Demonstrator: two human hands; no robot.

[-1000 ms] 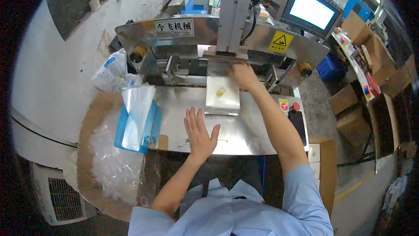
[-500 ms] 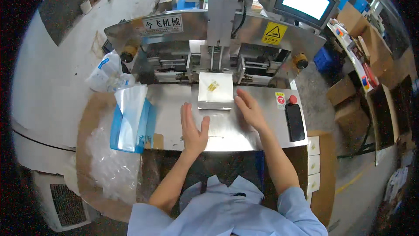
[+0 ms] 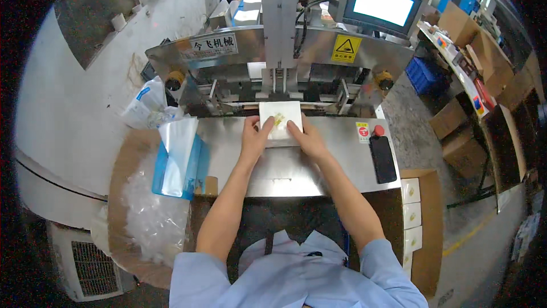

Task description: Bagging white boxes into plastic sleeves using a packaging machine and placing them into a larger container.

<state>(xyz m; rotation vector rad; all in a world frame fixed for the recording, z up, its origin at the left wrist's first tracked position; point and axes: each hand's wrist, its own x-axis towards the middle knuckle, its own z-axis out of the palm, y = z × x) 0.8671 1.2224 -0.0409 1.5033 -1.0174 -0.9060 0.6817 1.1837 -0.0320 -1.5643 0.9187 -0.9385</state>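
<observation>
A flat white pouch (image 3: 280, 119) with a small yellow item inside lies on the steel machine table (image 3: 336, 154), its far edge at the machine's mouth. My left hand (image 3: 255, 135) rests on the pouch's near left corner. On its near right corner sits my right hand (image 3: 306, 137). Both hands press flat with fingers together, pointing toward the sealing machine (image 3: 279, 51).
A blue box of clear bags (image 3: 178, 160) stands left of the table, with loose plastic bags (image 3: 149, 217) heaped beside it. A black phone (image 3: 383, 158) and a red button (image 3: 376, 130) are at the right. White boxes (image 3: 411, 211) sit near right. A screen (image 3: 383, 3) glows above.
Both hands have moved forward onto the pouch. A second ago the right hand was at the machine mouth and the left lay flat on the bare table.
</observation>
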